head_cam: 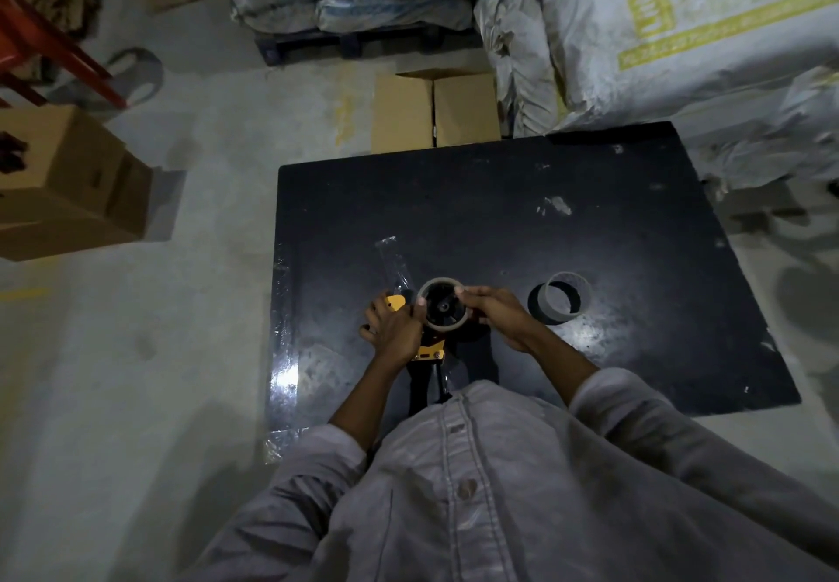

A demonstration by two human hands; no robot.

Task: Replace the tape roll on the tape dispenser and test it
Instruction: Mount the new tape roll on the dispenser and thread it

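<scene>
Pinching the clear, pale-rimmed tape roll point(444, 307) between both hands' fingertips, right hand point(497, 312) and left hand point(394, 329) seat it on the yellow-and-black dispenser point(429, 347) on the black table point(590, 236); the empty grey cardboard core point(563, 304) lies aside, so threading and testing seemingly remain.

Pale grey buttoned shirt point(476, 490), rolled sleeves.

The white sack point(672, 23) carries yellow-green printing and handwritten marks, all too blurred to read.
</scene>
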